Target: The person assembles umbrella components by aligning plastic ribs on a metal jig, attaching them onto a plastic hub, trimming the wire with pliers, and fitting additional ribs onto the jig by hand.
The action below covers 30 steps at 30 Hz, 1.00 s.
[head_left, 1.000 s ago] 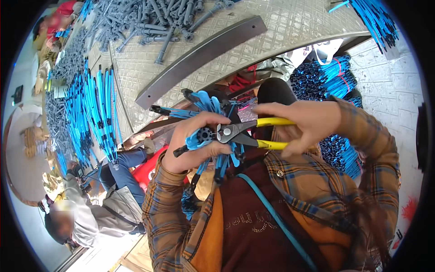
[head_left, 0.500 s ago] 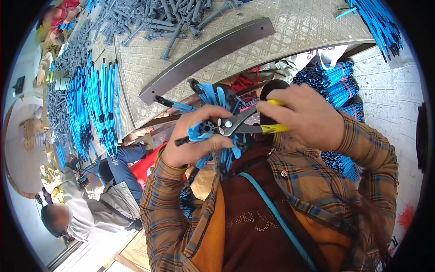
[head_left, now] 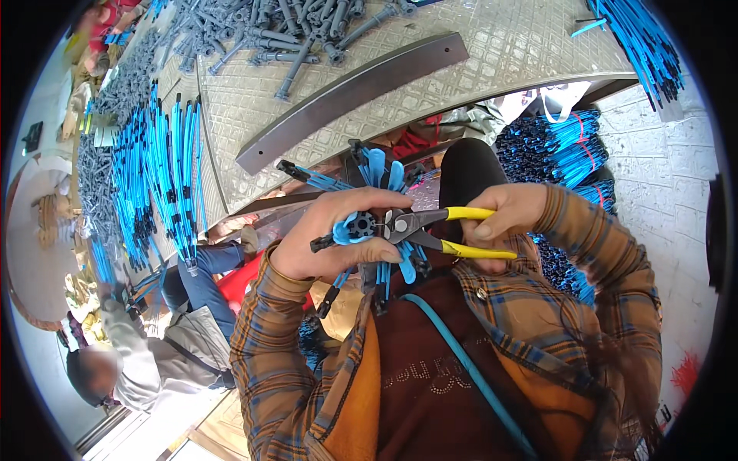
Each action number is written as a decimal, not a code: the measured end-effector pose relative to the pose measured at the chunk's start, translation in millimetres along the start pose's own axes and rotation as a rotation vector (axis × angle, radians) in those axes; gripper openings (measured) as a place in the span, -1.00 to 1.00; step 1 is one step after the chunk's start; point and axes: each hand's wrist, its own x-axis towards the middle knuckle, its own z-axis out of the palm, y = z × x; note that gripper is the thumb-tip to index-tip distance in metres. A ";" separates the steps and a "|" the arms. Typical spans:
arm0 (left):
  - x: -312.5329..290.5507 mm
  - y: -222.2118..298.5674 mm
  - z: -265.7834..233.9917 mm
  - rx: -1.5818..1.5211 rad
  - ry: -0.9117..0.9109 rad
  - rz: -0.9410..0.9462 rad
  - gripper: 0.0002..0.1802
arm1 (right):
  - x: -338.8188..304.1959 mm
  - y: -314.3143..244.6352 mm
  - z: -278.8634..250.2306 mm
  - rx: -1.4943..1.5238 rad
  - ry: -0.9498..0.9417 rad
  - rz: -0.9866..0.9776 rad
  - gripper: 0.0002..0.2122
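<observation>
My left hand (head_left: 315, 232) is closed around a blue and black part (head_left: 360, 226) with a round, slotted black hub and several blue, black-tipped strips (head_left: 311, 175) fanning out from it. Its thumb and index finger reach to either side of the pliers' head. My right hand (head_left: 503, 213) grips the yellow handles of a pair of pliers (head_left: 419, 228), which stand spread apart. The dark metal jaws meet the part beside the hub; what lies between them is too small to make out. Some right-hand fingers are hidden behind the lower handle.
Ahead stands a patterned table (head_left: 523, 46) with a curved dark metal bar (head_left: 354, 100) near its edge. Grey plastic pieces (head_left: 292, 31) are heaped on it. Bundles of blue strips lie left (head_left: 173, 169) and right (head_left: 573, 146). A co-worker (head_left: 146, 353) sits at left.
My right hand and the plier handles have swung nearer to my body, with the jaws staying beside the hub. The held part has shifted slightly right and turned a little.
</observation>
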 end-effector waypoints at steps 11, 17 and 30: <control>3.5 4.1 1.0 0.031 -0.041 -0.024 -0.41 | -11.9 -22.9 15.9 -0.198 0.151 0.082 -0.80; -2.0 4.6 0.5 0.008 -0.052 -0.034 -0.41 | -3.4 -10.6 11.3 -0.129 0.084 0.056 -0.79; -1.0 5.7 1.8 0.026 -0.018 -0.020 -0.42 | -18.7 -42.0 40.9 -0.546 0.308 0.099 -0.70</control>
